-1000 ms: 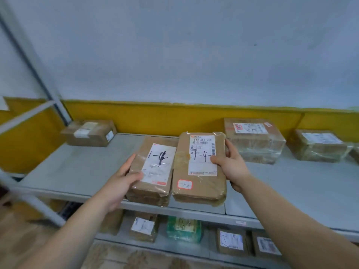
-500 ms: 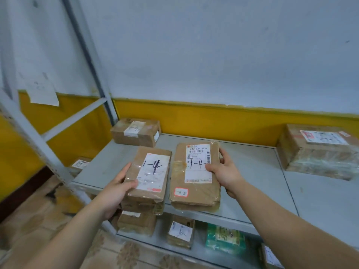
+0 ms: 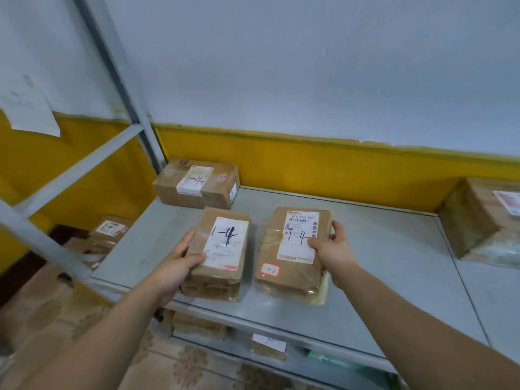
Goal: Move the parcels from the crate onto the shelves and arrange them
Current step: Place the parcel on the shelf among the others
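left hand point(image 3: 180, 267): in the lower middle of the frame. It grips the left parcel by its left side; the thumb lies on the top face beside the white label, and the other fingers go under the parcel and are hidden.
right hand point(image 3: 334, 249): right of the centre. It grips the right parcel by its right side; the thumb presses on the lower right corner of the label, and the fingers are curled round the far right edge.
left parcel point(image 3: 222, 249): brown, wrapped in clear tape, with "1-4" written by hand on the white label. It is at the front edge of the shelf, in the centre of the frame. I cannot tell whether it rests on the shelf or is held just above it.
right parcel point(image 3: 292, 249): brown and flatter, with a printed label marked "1-4" and a small red-framed sticker below it. It is just beside the left parcel, with a narrow gap between them.
shelf point(image 3: 388, 266): grey metal, running from the centre to the right edge of the frame.
back parcel point(image 3: 197, 184): a brown box marked "1-4" in the back left corner of the shelf, against the yellow band of the wall, near the left parcel but apart from it.
big parcel point(image 3: 475, 220): at the right edge, partly cut off, well apart from both hands.
lower shelf point(image 3: 295, 347): at the bottom centre, carrying a small parcel point(image 3: 268, 346) and a green packet point(image 3: 332, 358).
side parcels point(image 3: 111, 229): brown, at the middle left, behind the grey post point(image 3: 118, 80).
sheet of paper point(image 3: 28, 108): white, on the wall at the upper left.
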### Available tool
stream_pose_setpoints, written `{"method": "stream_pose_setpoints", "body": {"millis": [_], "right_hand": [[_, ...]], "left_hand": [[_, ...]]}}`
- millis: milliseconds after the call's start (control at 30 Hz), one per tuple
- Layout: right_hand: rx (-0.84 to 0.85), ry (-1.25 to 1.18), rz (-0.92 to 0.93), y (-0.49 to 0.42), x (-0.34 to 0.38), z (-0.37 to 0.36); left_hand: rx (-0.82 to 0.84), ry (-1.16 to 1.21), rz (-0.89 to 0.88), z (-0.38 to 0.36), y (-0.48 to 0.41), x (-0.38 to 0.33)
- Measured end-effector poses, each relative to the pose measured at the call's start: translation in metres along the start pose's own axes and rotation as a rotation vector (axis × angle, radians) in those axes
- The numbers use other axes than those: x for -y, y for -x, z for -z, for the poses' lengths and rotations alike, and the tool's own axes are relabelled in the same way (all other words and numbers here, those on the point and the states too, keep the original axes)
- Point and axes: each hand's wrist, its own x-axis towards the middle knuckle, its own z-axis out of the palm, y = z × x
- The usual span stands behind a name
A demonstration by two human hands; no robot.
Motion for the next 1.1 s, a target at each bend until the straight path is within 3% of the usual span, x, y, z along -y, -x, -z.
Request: {"method": "stream_pose_setpoints", "body": {"millis": [167, 233, 300, 400, 500, 567, 800, 900, 967, 1100], "right_hand": [[-0.026, 0.077, -0.056, -0.034, 0.000, -0.019], [-0.054, 0.326, 0.032, -0.037, 0.001, -0.018], [-0.032, 0.716, 0.244, -0.039, 0.004, -0.010], [0.234, 1.253, 0.642, -0.038, 0.012, 0.000], [0.494, 1.483, 0.674, -0.034, 0.013, -0.003], [0.472, 1.496, 0.574, -0.034, 0.011, -0.005], [0.053, 1.314, 0.191, -0.029, 0.008, -0.036], [-0.028, 1.276, 0.144, -0.021, 0.008, -0.054], [0.036, 1.283, 0.268, -0.011, 0.009, -0.048], [0.402, 1.496, 0.550, 0.002, 0.007, -0.025]], "left_hand": [[-0.020, -0.115, -0.065, 0.002, -0.033, -0.017], [-0.081, -0.329, -0.135, -0.002, -0.040, -0.023], [-0.192, -0.652, -0.259, -0.011, -0.048, -0.030], [-0.246, -0.985, -0.385, -0.038, -0.053, -0.045], [-0.133, -1.227, -0.336, -0.058, -0.059, -0.042], [-0.095, -1.312, -0.310, -0.057, -0.065, -0.037], [0.047, -1.372, -0.467, -0.002, -0.081, -0.034], [0.054, -1.391, -0.446, 0.024, -0.088, -0.036], [0.059, -1.402, -0.428, 0.035, -0.092, -0.037], [0.064, -1.419, -0.467, 0.040, -0.096, -0.033]]}}
